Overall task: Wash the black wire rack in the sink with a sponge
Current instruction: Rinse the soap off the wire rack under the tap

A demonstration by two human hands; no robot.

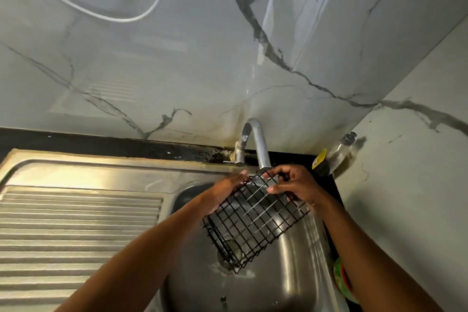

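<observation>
The rack [253, 220] hangs tilted over the sink [291, 273], mid frame. The left hand [228, 192] grips its side. The right hand [296, 185] curls its fingers [278, 172] round the top. Hold tight under the tap [255, 142]; water maybe runs.

Looks onto a glossy grey marble-look back wall [152, 71] with dark veins [268, 45] running from 12 toward 3 o'clock, a matching side wall [417, 159] at 3 o'clock, a white cable [136, 18] looping at 11 o'clock and a black counter strip [76, 140] at 9 o'clock.
</observation>
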